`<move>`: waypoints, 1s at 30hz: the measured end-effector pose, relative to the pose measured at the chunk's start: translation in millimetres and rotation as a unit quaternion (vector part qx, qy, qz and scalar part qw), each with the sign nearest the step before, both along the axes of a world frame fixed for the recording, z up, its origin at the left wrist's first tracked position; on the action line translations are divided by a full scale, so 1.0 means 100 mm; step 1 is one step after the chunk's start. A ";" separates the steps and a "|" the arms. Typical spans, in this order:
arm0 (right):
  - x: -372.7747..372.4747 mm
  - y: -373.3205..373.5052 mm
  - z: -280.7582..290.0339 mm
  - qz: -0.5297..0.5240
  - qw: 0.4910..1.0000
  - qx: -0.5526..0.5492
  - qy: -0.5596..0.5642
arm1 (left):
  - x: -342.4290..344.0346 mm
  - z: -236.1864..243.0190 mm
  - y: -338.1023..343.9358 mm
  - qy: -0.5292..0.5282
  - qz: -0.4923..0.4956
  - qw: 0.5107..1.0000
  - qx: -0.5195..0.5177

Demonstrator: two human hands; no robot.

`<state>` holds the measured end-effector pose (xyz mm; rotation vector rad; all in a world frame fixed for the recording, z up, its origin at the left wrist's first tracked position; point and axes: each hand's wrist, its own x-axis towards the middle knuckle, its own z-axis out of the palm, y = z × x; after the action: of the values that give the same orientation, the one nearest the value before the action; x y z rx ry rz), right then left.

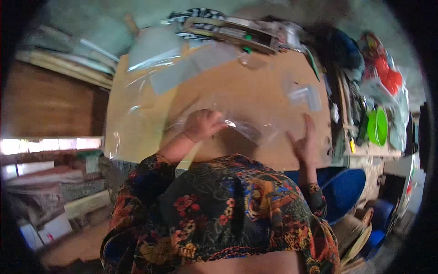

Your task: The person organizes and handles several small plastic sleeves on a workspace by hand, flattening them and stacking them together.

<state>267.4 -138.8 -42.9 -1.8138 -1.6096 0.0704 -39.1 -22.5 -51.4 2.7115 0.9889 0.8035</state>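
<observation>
Over the middle of a light-brown table point(273, 86), my left hand point(203, 124) is closed at one end of a thin clear plastic sheet point(248, 129), its fingers bent together. The sheet catches the light and stretches across toward the right, its outline hard to make out. My right hand point(303, 145) is held apart from it, thumb and fingers spread, with nothing visible between them. Past that hand lies a small whitish plastic packet point(305, 97). Beyond my left hand, a long translucent plastic piece point(194, 67) lies flat on the table.
More clear plastic point(153, 52) covers the far left corner. An open wooden box point(232, 34) stands along the far edge. To the right are a lime-green basin point(377, 128), a red bag point(388, 75) and a blue chair point(344, 192). Boards point(68, 68) lean at the left.
</observation>
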 end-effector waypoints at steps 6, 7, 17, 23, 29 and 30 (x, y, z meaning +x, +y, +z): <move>-1.44 0.89 0.51 0.341 0.915 -0.206 -0.066 | -0.53 0.72 -0.04 -0.022 0.059 0.996 -0.059; -1.62 1.02 0.50 0.398 0.880 -0.249 -0.069 | -0.75 0.82 -0.05 -0.006 0.104 0.991 -0.080; -3.70 2.24 0.76 0.415 0.887 0.155 -0.129 | -2.45 1.53 0.24 0.140 0.373 0.880 0.259; -4.34 2.75 0.47 0.380 0.869 0.301 -0.095 | -3.31 1.37 0.06 0.191 0.351 0.856 0.327; -4.21 2.77 -0.42 0.366 0.905 -0.027 -0.217 | -3.34 -0.13 -0.11 0.277 0.324 0.902 -0.073; -4.21 2.74 -0.42 0.346 0.909 -0.080 -0.220 | -3.30 -0.23 -0.19 0.267 0.320 0.906 -0.070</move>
<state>-153.1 134.7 -84.7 -1.3339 -2.5828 0.1227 -369.3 -41.1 -74.4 2.5195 2.0206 0.0051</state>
